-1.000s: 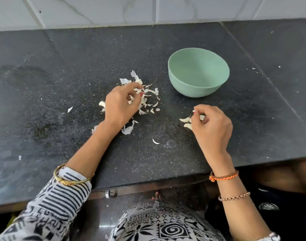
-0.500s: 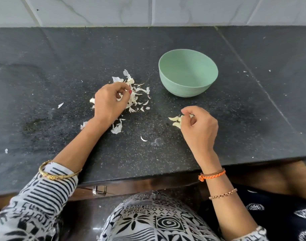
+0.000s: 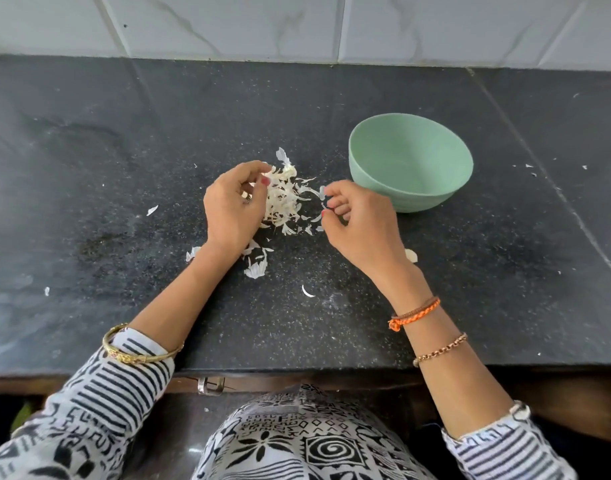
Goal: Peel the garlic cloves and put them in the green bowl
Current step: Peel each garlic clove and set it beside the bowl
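Head view, black stone counter [image 3: 124, 220], white tiled wall [image 3: 262, 22], scattered garlic peels [image 3: 283, 199]

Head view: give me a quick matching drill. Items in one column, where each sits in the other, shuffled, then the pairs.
Items:
1. bowl
2. peel pile
3. clove
4. curved peel

Places:
A. between the hands
B. alone, nearer the counter's front edge
C. far right of the pile
D. just right of the right wrist

Pairs: 1-C, 2-A, 3-D, 4-B
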The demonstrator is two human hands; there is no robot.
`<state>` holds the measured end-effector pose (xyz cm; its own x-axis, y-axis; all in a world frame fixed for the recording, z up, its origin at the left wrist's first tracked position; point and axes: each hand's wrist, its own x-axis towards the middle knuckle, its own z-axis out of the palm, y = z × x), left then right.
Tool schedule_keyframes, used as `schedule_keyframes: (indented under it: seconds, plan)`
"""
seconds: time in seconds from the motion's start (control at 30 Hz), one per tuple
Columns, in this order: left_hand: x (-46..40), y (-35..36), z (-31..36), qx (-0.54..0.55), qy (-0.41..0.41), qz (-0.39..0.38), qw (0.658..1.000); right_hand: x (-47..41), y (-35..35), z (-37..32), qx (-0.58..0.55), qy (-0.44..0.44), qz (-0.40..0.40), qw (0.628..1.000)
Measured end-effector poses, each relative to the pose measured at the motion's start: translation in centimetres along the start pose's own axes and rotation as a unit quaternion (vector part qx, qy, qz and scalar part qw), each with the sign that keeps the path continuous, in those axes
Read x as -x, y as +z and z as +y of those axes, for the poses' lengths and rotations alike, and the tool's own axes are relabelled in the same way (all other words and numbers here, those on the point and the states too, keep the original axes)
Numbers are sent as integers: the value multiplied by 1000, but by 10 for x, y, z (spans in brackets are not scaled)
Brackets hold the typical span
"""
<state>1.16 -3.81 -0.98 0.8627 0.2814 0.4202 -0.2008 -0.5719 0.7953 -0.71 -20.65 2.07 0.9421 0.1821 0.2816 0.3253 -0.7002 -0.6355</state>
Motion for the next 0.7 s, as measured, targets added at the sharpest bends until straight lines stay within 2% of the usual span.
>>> schedule_keyframes:
  seconds: [0.13,0.4,0.5,0.7]
  plan:
    - [-3,-1,-1,-10,-20,-7,1000,-18,10,-8,28,-19,-60,998]
    - [-16,-12,-11,-8,-55,46,997,-54,35,-18,94,-23,-170,981]
    - [-17,-11,-10,-15,-40,45,998,-61,41,-17,100,-21,-167,981]
    - [-23,-16,-15,-47,-51,21,997,-59,52,-15,51,-57,-88,993]
